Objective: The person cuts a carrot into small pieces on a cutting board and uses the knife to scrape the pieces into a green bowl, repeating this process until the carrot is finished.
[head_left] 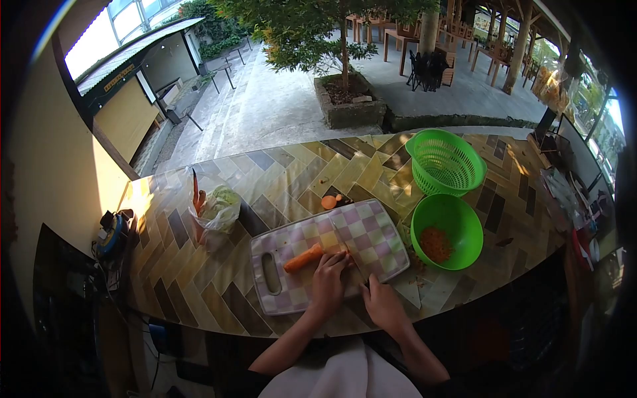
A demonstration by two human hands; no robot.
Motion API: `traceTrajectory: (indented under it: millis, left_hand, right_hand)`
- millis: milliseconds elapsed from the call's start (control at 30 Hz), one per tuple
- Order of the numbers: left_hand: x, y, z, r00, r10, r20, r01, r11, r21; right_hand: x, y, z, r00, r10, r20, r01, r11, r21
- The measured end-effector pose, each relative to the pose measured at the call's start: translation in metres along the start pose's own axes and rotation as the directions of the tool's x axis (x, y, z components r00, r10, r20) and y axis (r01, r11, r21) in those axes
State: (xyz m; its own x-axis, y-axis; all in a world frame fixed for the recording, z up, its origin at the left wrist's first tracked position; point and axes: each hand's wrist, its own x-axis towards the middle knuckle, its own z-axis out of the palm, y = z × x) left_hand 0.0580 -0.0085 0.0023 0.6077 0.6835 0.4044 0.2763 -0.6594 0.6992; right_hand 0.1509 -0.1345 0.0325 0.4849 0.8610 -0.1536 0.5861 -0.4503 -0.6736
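A checkered cutting board (298, 235) lies on the patterned table. My left hand (329, 276) is on the board with its fingers bent down over a small piece of carrot, near the knife's blade. My right hand (383, 302) is closed round the handle of a knife (350, 249), whose blade points away over the board. To the left of my left hand lies a peeled carrot (303, 258). Right of the board stands a green bowl (468, 229) with shredded orange bits (435, 245) in it.
Behind the bowl stands a green strainer basket (446, 159). Carrot ends (329, 201) lie beyond the board. At the left is a plastic bag with a pale green vegetable (219, 207), beside an orange-handled tool or carrot (198, 199). Clutter fills the right edge.
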Motion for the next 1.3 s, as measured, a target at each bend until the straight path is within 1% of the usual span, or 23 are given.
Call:
traceTrajectory:
  millis: [200, 300, 400, 500, 567, 600, 700, 800, 900, 1000, 1100, 1200, 1300]
  left_hand:
    - [0.000, 0.001, -0.001, 1.000, -0.019, 0.008, 0.019, 1.000, -0.004]
    - [0.001, 0.002, -0.001, 1.000, -0.019, 0.021, 0.019, 1.000, 0.004]
    - [0.003, 0.007, -0.005, 0.998, -0.039, 0.039, 0.039, 0.999, -0.010]
    - [0.002, 0.003, -0.003, 0.997, -0.061, 0.047, 0.062, 0.998, -0.022]
    - [0.000, 0.000, -0.003, 0.997, -0.043, 0.061, 0.043, 0.999, 0.005]
    - [0.001, -0.001, -0.003, 0.997, -0.030, 0.067, 0.029, 0.999, 0.019]
    - [-0.003, -0.002, -0.005, 0.995, 0.061, 0.077, -0.068, 0.993, 0.095]
    - [-0.003, -0.005, -0.001, 0.999, 0.010, 0.030, -0.011, 0.999, 0.033]
    - [-0.002, -0.004, -0.003, 1.000, 0.001, 0.021, -0.001, 1.000, -0.018]
    - [-0.001, 0.000, -0.004, 1.000, -0.003, 0.004, 0.003, 1.000, -0.020]
    - [-0.001, -0.002, -0.003, 1.000, -0.003, 0.002, 0.003, 1.000, -0.013]
    - [-0.001, 0.001, -0.006, 0.999, -0.016, 0.037, 0.016, 1.000, 0.008]
    - [-0.001, 0.002, -0.007, 0.999, -0.021, 0.050, 0.020, 1.000, 0.007]
  right_hand:
    - [-0.001, 0.000, -0.004, 0.999, 0.010, 0.037, -0.011, 1.000, 0.004]
    - [0.002, -0.005, -0.011, 0.991, 0.070, 0.114, -0.073, 0.997, 0.015]
    - [0.009, 0.001, -0.012, 0.990, 0.042, 0.133, -0.053, 0.995, 0.081]
    - [0.017, 0.004, -0.007, 0.990, 0.031, 0.137, -0.042, 0.996, 0.078]
    - [0.014, -0.002, 0.007, 0.997, 0.069, 0.044, -0.070, 0.998, 0.002]
    - [0.013, -0.005, 0.012, 0.996, 0.083, -0.006, -0.084, 0.996, -0.034]
    - [0.009, -0.015, 0.012, 0.993, 0.116, -0.020, -0.118, 0.987, -0.110]
    - [0.009, -0.005, 0.004, 0.999, 0.032, -0.020, -0.031, 0.999, 0.029]
    - [0.007, 0.000, 0.000, 1.000, -0.006, 0.002, 0.006, 0.997, 0.073]
    - [0.005, -0.003, -0.001, 1.000, -0.001, -0.002, 0.001, 0.998, 0.064]
    - [0.003, -0.006, 0.003, 0.999, 0.049, 0.010, -0.050, 0.998, 0.043]
    - [0.002, -0.013, 0.004, 0.994, 0.102, 0.026, -0.102, 0.995, 0.000]
    - [0.007, -0.010, 0.002, 0.994, 0.081, 0.067, -0.084, 0.996, 0.032]
